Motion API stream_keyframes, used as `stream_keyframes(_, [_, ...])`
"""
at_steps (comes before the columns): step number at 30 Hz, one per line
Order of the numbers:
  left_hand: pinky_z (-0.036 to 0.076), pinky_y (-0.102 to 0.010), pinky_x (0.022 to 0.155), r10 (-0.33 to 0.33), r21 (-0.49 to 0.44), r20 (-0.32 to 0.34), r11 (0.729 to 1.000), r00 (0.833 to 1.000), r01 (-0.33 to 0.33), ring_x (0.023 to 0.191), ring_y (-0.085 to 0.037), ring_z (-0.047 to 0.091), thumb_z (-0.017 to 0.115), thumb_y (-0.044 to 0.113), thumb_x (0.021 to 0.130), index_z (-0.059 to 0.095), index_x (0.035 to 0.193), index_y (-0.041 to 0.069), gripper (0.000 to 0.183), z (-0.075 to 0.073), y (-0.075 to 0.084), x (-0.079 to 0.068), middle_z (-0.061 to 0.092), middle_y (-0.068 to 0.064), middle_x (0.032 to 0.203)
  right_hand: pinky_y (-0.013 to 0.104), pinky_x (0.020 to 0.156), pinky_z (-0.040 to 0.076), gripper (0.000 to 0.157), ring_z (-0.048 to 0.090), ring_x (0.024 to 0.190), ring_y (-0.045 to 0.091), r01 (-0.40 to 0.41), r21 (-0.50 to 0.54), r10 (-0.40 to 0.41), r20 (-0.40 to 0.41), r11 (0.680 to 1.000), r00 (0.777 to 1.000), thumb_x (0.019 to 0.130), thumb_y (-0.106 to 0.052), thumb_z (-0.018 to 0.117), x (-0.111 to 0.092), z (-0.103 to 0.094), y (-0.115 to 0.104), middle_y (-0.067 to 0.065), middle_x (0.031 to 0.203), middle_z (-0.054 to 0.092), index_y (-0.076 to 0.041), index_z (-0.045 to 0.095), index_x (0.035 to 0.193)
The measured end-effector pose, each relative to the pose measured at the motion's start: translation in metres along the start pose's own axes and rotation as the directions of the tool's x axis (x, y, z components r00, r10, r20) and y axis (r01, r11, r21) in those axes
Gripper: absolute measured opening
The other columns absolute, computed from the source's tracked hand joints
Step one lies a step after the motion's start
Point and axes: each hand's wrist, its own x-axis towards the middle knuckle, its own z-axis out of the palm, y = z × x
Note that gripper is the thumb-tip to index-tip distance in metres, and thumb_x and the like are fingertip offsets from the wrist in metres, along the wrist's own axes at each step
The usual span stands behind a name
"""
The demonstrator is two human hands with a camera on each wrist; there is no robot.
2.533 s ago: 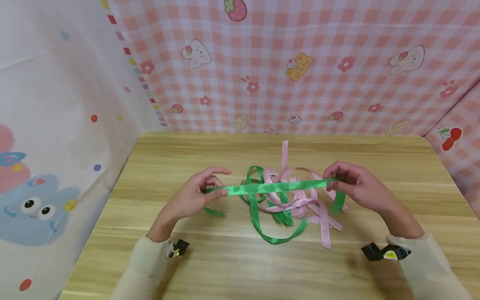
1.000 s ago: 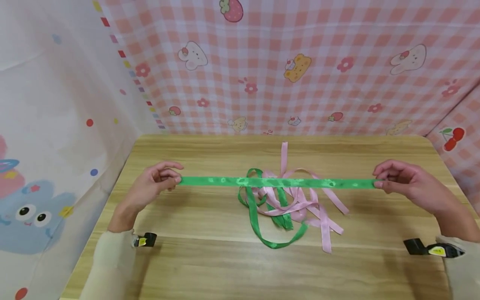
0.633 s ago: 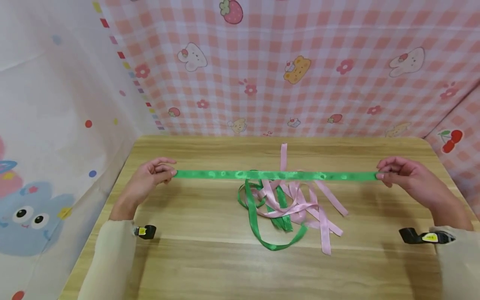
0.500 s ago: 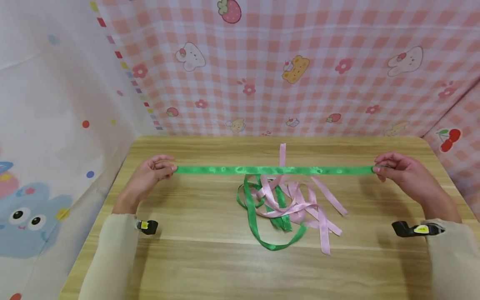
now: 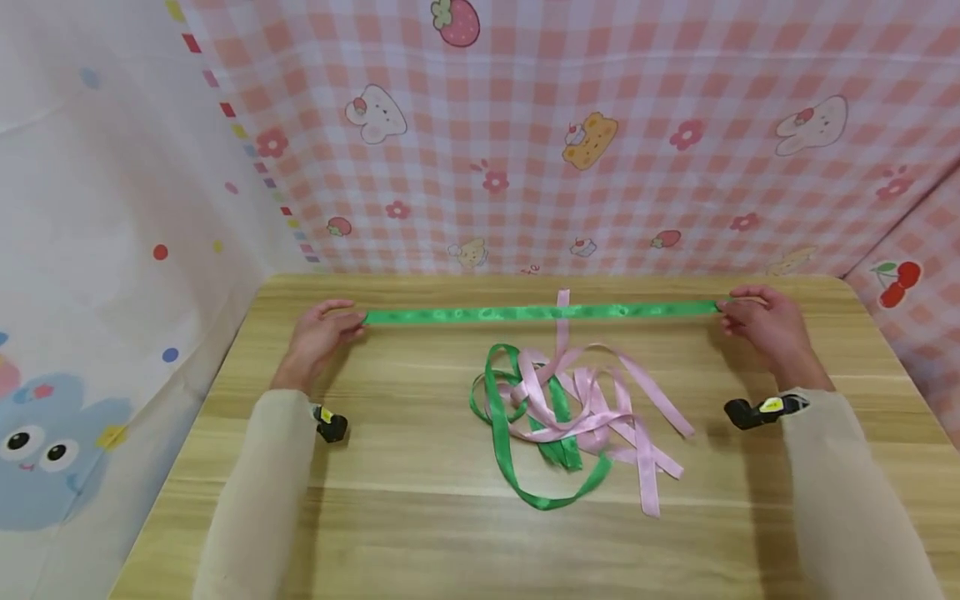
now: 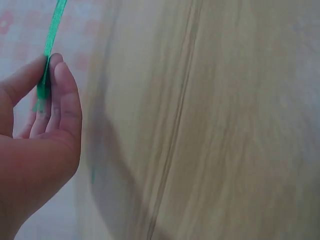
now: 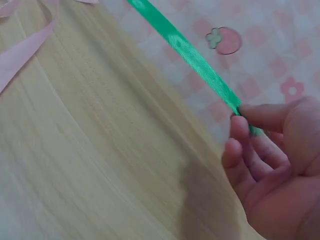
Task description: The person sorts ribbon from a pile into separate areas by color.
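Observation:
A green satin ribbon (image 5: 517, 313) is stretched nearly straight across the far part of the table. My left hand (image 5: 322, 332) pinches its left end between thumb and fingers; in the left wrist view a frayed tip of the ribbon (image 6: 44, 92) pokes out below the thumb. At the other end my right hand (image 5: 768, 325) pinches the ribbon (image 7: 192, 57), and a short bit shows past the fingers in the right wrist view. The held ribbon crosses over the upper tail of a pink ribbon (image 5: 648, 475) in the head view.
Nearer than the held ribbon, a loose tangle of pink ribbons and another green ribbon (image 5: 504, 446) lies mid-table. A wooden table (image 5: 420, 533) carries it all. Behind rises a pink checked cloth (image 5: 450, 167); at the left hangs a white printed cloth (image 5: 97, 208).
The hands moved apart, drawing the green ribbon out taut. Then both carried it away from the body, from above the tangle toward the table's far edge, drawing slightly closer together.

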Motion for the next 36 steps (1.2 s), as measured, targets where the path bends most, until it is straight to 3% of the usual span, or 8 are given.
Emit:
stream_keyframes(5, [0.057,-0.022,0.074,-0.044,-0.022,-0.076,0.999,0.996,0.042,0.068,-0.009,0.068,0.063,-0.007,0.092,0.041,0.138,-0.008,0.051,0.010,0.004,0.004,0.070,0.000,0.079,0.022,0.049,0.053,0.025,0.062,0.050,0.008,-0.060,0.000,0.059,-0.125,0.998,0.990,0.091,0.001,0.066,0.015,0.007,0.008,-0.004,0.063,0.068,-0.003,0.045,0.105])
stream_keyframes(11, [0.057,-0.020,0.066,-0.046,-0.038,-0.187,0.998,0.981,0.040,0.064,-0.007,0.069,0.069,-0.004,0.089,0.049,0.127,-0.002,0.043,0.013,-0.006,0.017,0.070,0.002,0.074,0.023,0.044,0.049,0.025,0.057,0.045,0.008,-0.159,-0.041,0.144,-0.255,0.986,0.956,0.091,-0.003,0.068,0.024,0.014,0.020,-0.004,0.057,0.062,-0.009,0.047,0.103])
stream_keyframes(18, [0.054,-0.016,0.060,-0.030,0.012,-0.277,0.999,0.960,0.034,0.066,-0.004,0.068,0.072,0.001,0.089,0.050,0.130,0.000,0.046,0.016,-0.011,0.027,0.071,0.005,0.076,0.022,0.041,0.046,0.021,0.054,0.043,0.006,-0.193,-0.142,0.141,-0.311,0.971,0.940,0.092,-0.010,0.069,0.028,0.020,0.023,-0.007,0.055,0.060,-0.012,0.050,0.100])
stream_keyframes(26, [0.054,-0.015,0.060,-0.044,0.012,-0.308,0.999,0.950,0.051,0.068,-0.004,0.067,0.072,0.001,0.089,0.052,0.131,0.001,0.046,0.020,-0.012,0.030,0.067,0.004,0.082,0.022,0.040,0.045,0.022,0.052,0.040,0.006,-0.226,-0.165,0.158,-0.347,0.960,0.925,0.092,-0.013,0.070,0.032,0.017,0.025,-0.008,0.053,0.059,-0.015,0.050,0.101])
stream_keyframes(36, [0.054,-0.016,0.063,-0.068,0.019,-0.290,0.997,0.955,0.077,0.070,-0.005,0.067,0.071,0.003,0.090,0.051,0.136,0.002,0.051,0.020,-0.011,0.028,0.067,0.003,0.087,0.022,0.039,0.045,0.027,0.053,0.041,0.006,-0.227,-0.149,0.161,-0.359,0.962,0.919,0.091,-0.014,0.071,0.031,0.016,0.026,-0.010,0.056,0.060,-0.017,0.048,0.104])
